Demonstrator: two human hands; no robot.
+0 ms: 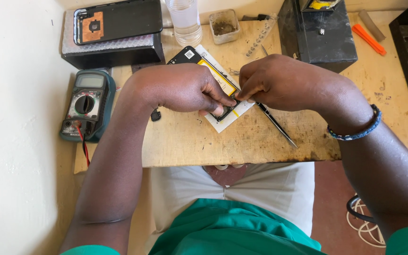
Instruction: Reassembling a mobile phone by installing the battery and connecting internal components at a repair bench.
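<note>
Taking the opened phone [223,94] on the wooden table [190,141] as the landmark: far to its left sits a green multimeter [87,105], and up-left of it a dark phone back cover [118,20] lies on a black box [112,49]. The left hand [182,88] is curled over the phone's lower left, thumb and forefinger pinched at its bottom edge. The right hand [279,82] meets it there — also closed, fingertips nipping something too small to make out. Metal tweezers [277,125] lie just right of the phone, an orange tool [368,39] well beyond. The step looks like freeing a small part at the phone's lower end; next comes a steady, gentle pull — judged only.
</note>
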